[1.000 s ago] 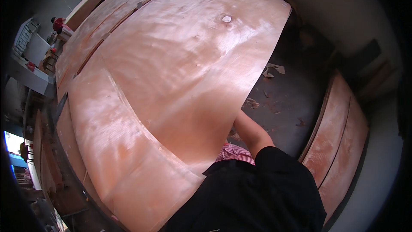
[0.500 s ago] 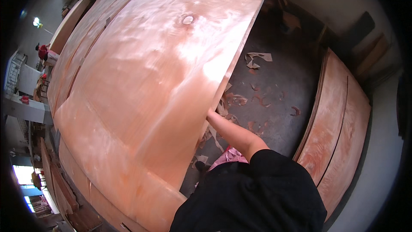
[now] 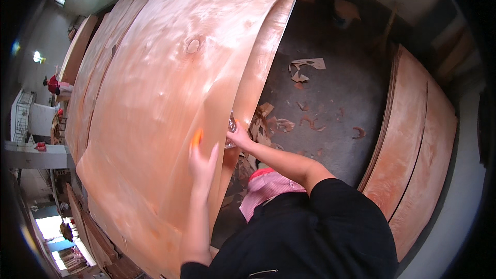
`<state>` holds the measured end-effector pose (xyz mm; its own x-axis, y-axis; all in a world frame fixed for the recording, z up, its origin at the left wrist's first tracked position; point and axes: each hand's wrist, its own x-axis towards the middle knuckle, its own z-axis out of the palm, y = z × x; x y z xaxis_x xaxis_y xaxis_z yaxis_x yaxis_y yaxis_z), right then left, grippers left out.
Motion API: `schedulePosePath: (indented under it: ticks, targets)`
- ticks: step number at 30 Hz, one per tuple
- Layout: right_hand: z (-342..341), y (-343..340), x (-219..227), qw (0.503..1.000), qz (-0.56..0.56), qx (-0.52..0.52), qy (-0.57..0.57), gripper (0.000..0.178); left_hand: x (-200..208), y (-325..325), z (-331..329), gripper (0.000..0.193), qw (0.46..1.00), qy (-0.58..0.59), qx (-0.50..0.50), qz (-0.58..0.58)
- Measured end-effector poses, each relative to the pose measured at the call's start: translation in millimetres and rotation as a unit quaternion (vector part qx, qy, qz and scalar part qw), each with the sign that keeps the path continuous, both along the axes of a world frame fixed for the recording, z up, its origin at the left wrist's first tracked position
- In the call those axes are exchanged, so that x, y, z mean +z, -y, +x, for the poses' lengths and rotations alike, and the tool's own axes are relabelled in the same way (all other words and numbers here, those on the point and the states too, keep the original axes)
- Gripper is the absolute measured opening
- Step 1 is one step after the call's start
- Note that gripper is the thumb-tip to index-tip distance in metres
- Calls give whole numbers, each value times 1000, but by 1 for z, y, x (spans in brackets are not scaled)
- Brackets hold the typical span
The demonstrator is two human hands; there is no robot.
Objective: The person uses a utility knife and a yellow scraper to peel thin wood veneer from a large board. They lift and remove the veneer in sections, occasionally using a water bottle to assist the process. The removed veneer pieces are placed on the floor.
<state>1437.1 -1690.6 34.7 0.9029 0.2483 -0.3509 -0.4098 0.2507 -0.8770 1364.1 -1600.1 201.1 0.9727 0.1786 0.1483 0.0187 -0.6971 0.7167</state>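
A large thin sheet of wood veneer [image 3: 170,93] with a knot lies on top of a broad stack. Its right edge is lifted, and the lower layer [image 3: 271,36] shows in the gap. My right hand [image 3: 238,135] is at this edge, closed around a shiny, silvery or clear thing [image 3: 231,122] whose kind I cannot make out. My left hand [image 3: 203,164] is over the veneer just left of the edge, thumb and fingers apart, with nothing in it. An orange cover [image 3: 197,138] sits on one of its fingertips.
Veneer scraps [image 3: 266,124] and curled strips [image 3: 312,123] litter the dark floor [image 3: 330,98] on the right. Another veneer stack [image 3: 408,139] stands farther right. At far left are a person in red [image 3: 52,84] and a pale pillar [image 3: 36,155].
My left hand has come into view over the sheet. My right hand, hidden at the edge before, now shows with the shiny thing. The sheet's right edge has lifted away from the layer below.
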Motion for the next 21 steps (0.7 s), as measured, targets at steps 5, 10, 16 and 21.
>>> schedulePosePath:
  ticks: [5, 10, 16, 21]
  targets:
    - [22, 21, 5, 994, -26, 66, 78, 41, -17, 74, 203, 78, 949, 35, -28, 311]
    - [64, 61, 16, 975, -54, 213, 36, 51, -45, 96, 316, 54, 939, -96, -11, 330]
    - [134, 134, 9, 937, -31, 348, 6, 59, -73, 9, 378, 18, 980, 0, -80, 184]
    - [197, 189, 19, 924, -155, 330, 111, 61, -74, -174, 442, 33, 981, -163, 107, -2]
